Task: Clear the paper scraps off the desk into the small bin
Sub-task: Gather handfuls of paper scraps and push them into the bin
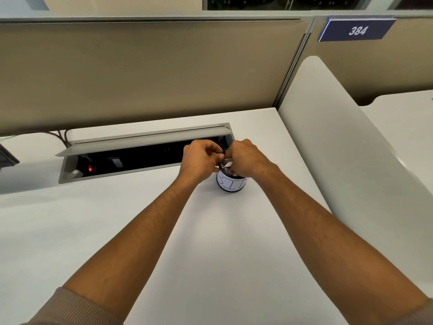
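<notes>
**A:** Where are the scraps now, as you see it?

**B:** I see crumpled white paper scraps (227,166) sitting in the mouth of the small round black bin with a white hand-lettered label (231,182). The bin stands upright on the white worktop (117,219), just at 6 o'clock from the open grey cable tray (140,156). On the bare worktop I find no loose scrap; what the arms cover I cannot tell.

**A:** And the hands?

**B:** Both are over the rim. My left hand (200,158) has its fingers curled, with the thumb tip against the fingers at the 9 o'clock side of the rim. It seems to pinch the rim or a scrap, but I cannot tell which. My right hand (246,159) is curled down over the 3 o'clock side, its fingertips hidden inside the mouth, so whether it holds paper I cannot say.

**A:** How will the things handle?

**B:** I judge the paper very light and soft. It springs back after pressing, so it should be pushed down from the top. The bin looks light too and may tip, so I would hold it at the rim or the wall.
</notes>
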Demonstrator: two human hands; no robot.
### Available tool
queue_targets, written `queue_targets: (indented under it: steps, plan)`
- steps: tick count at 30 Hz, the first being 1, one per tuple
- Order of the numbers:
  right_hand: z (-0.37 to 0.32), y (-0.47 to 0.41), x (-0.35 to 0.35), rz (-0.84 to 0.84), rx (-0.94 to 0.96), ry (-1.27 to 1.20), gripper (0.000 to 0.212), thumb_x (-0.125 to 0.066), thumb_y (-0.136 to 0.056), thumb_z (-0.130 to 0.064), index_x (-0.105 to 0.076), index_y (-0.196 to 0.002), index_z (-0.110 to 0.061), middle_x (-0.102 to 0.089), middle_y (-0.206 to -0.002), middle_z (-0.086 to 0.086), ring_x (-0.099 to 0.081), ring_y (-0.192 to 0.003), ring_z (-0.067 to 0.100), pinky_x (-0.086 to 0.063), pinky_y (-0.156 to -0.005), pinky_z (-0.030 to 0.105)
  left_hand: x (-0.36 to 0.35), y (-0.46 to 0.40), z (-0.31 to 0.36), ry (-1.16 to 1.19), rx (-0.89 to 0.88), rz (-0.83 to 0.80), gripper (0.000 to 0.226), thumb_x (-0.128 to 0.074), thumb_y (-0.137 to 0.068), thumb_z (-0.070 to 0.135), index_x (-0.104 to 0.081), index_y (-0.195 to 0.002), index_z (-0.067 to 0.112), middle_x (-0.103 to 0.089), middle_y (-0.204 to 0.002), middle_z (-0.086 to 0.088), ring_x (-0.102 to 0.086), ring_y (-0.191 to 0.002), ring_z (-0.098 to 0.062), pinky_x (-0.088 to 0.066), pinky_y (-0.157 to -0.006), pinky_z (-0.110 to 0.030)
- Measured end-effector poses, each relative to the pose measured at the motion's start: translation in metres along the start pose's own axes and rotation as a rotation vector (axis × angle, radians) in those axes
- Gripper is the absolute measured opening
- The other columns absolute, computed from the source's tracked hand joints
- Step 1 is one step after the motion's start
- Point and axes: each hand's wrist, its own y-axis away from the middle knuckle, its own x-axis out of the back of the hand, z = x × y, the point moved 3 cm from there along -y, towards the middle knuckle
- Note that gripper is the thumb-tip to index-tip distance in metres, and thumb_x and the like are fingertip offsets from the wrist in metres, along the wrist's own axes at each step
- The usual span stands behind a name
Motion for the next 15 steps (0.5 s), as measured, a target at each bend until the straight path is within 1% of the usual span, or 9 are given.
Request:
queue_targets:
  steps: [3, 4, 6, 8, 10, 12, 15]
  plan:
    - [0.006, 0.001, 0.010, -0.046, 0.055, 0.026, 0.027, -0.067, -0.085, -0.014, -0.073, -0.106, -0.029, -0.061, -0.104, 0.007, -0.056, -0.094, 0.025, -0.044, -0.071, 0.029, -0.001, 0.001, -0.002, 0.005, -0.006, 0.009, 0.009, -0.072, -0.084, 0.007, -0.072, -0.093, 0.005, -0.071, -0.083, -0.011, -0.072, -0.074, -0.018, -0.062, -0.062, -0.034]
    - [0.007, 0.002, 0.013, -0.052, 0.063, 0.035, 0.028, -0.068, -0.085, -0.016, -0.072, -0.107, -0.031, -0.061, -0.106, 0.006, -0.056, -0.097, 0.025, -0.043, -0.072, 0.029, -0.001, 0.001, -0.002, 0.008, -0.007, 0.011, 0.010, -0.072, -0.084, 0.007, -0.072, -0.094, 0.005, -0.071, -0.083, -0.011, -0.072, -0.074, -0.019, -0.062, -0.062, -0.034]
    - [0.009, 0.001, 0.017, -0.037, 0.057, 0.038, 0.026, -0.070, -0.084, -0.016, -0.073, -0.106, -0.029, -0.062, -0.108, 0.004, -0.055, -0.100, 0.024, -0.042, -0.072, 0.029, -0.002, 0.001, -0.003, 0.006, -0.008, 0.016, 0.010, -0.072, -0.084, 0.008, -0.072, -0.094, 0.005, -0.072, -0.083, -0.011, -0.072, -0.075, -0.019, -0.062, -0.063, -0.035]
    - [0.007, 0.001, 0.016, -0.017, 0.037, -0.002, 0.019, -0.071, -0.082, -0.015, -0.075, -0.098, -0.025, -0.062, -0.103, 0.006, -0.057, -0.097, 0.023, -0.042, -0.070, 0.028, -0.002, 0.001, -0.004, 0.008, -0.005, 0.024, 0.010, -0.072, -0.084, 0.008, -0.072, -0.093, 0.005, -0.072, -0.083, -0.011, -0.072, -0.075, -0.019, -0.062, -0.063, -0.034]
    - [0.002, 0.001, 0.007, -0.026, 0.040, -0.031, 0.015, -0.068, -0.083, -0.014, -0.075, -0.095, -0.019, -0.064, -0.098, 0.008, -0.059, -0.088, 0.022, -0.044, -0.068, 0.028, -0.001, 0.000, -0.005, 0.020, 0.001, 0.026, 0.009, -0.072, -0.084, 0.008, -0.072, -0.093, 0.006, -0.072, -0.083, -0.010, -0.072, -0.074, -0.018, -0.062, -0.062, -0.033]
    - [-0.001, -0.001, -0.005, -0.036, 0.040, -0.006, 0.015, -0.063, -0.087, -0.014, -0.072, -0.099, -0.013, -0.063, -0.098, 0.010, -0.056, -0.080, 0.022, -0.044, -0.066, 0.029, -0.001, 0.000, -0.006, 0.024, 0.000, 0.025, 0.010, -0.072, -0.084, 0.007, -0.073, -0.094, 0.006, -0.072, -0.084, -0.009, -0.072, -0.074, -0.017, -0.061, -0.060, -0.029]
    - [-0.001, -0.007, -0.018, -0.026, 0.018, 0.034, 0.018, -0.060, -0.091, -0.016, -0.066, -0.106, -0.008, -0.054, -0.094, 0.011, -0.050, -0.076, 0.022, -0.042, -0.067, 0.028, -0.002, 0.001, -0.006, 0.017, -0.004, 0.026, 0.010, -0.070, -0.085, 0.007, -0.073, -0.095, 0.007, -0.071, -0.086, -0.008, -0.071, -0.076, -0.016, -0.061, -0.059, -0.026]
